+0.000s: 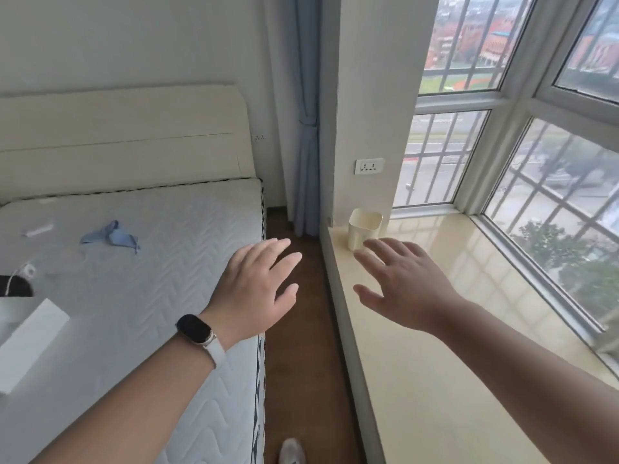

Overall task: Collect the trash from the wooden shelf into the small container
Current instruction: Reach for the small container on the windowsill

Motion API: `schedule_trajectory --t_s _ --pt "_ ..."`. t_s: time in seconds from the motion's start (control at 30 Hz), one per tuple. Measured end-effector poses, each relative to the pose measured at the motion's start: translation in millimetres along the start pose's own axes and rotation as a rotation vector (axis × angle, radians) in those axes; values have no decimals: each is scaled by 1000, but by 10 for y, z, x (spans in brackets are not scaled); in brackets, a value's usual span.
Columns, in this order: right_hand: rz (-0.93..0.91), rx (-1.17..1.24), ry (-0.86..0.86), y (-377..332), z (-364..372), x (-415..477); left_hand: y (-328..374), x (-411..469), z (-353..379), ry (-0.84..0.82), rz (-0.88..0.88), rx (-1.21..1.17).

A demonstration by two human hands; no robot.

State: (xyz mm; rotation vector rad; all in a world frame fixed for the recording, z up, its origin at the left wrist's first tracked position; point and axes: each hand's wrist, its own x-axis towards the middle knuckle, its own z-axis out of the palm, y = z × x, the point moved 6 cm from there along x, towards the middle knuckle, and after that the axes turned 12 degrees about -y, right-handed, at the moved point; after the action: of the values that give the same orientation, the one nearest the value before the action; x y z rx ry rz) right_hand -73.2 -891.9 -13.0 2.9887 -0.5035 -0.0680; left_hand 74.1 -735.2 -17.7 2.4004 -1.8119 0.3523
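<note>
A single wide-angle head view looks forward and down from standing height along the narrow brown floor strip (pixel 294 346) at centre frame. The white quilted mattress (pixel 134 262) fills the left, the glossy cream window ledge (pixel 435 380) the right; edges seem bent by the lens.

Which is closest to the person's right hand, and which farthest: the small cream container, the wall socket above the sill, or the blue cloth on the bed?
From the right hand:
1. Small cream container, just beyond the fingertips on the window sill.
2. Wall socket, higher up on the wall.
3. Blue cloth, far left on the bed.
</note>
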Motion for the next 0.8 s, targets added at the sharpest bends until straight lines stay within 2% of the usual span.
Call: schedule_trajectory --t_s 0.2,0.43,0.63,0.8 --pt "111 -2 9 326 -17 753 -645 831 288 -13 47 -67" --pt "159 -26 19 459 -35 1742 -1435 1593 645 16 103 -94" --pt "191 -1 -40 620 157 2271 -1693 2027 992 -10 196 -50" --pt "185 55 -99 870 428 2689 -1845 2418 1355 -68 182 -81"
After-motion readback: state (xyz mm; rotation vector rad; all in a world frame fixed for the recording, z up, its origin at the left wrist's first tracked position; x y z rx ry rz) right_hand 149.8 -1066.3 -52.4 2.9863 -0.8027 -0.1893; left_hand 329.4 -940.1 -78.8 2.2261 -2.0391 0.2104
